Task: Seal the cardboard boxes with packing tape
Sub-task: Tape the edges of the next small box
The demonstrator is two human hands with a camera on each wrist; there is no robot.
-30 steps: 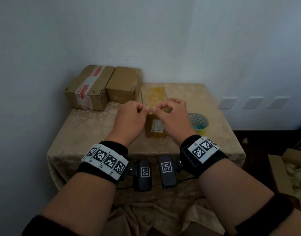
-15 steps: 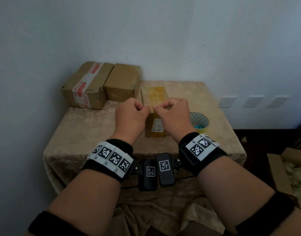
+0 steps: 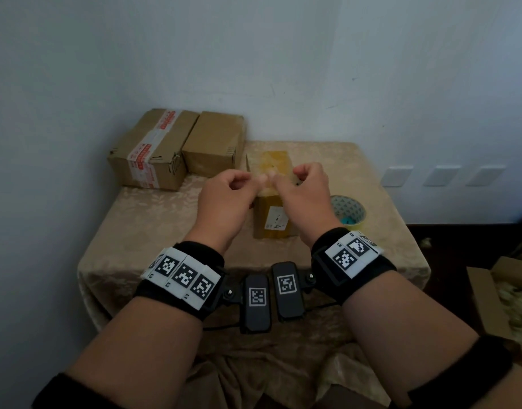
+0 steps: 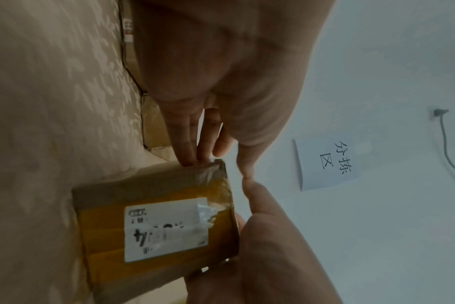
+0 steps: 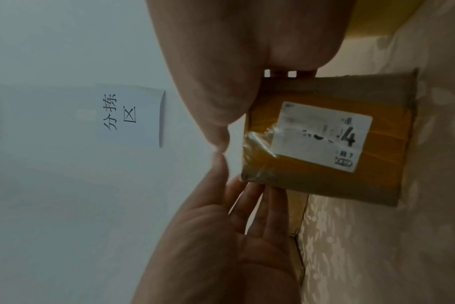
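1. The left hand [image 3: 224, 199] and the right hand [image 3: 302, 199] are raised side by side over the tabletop [image 3: 153, 231], with fingers curled.
2. The thumb tips of both hands touch each other in the wrist views. In the head view the two hands seem to pinch a clear strip of tape [image 3: 264, 180] between them, but the strip is too faint to tell for sure.
3. The box [image 3: 271, 222] wrapped in yellow tape, with a white label [image 3: 276, 220], stands on the tabletop just under and behind the hands. The curled fingers [image 4: 185, 144] of the left hand come down to its top edge.
4. The tape roll [image 3: 348, 212] lies flat on the tabletop, near the right hand on its right side.
5. Two brown boxes [image 3: 177, 149] stand touching each other at the far left corner, against the wall. The left one has white and red tape on it.
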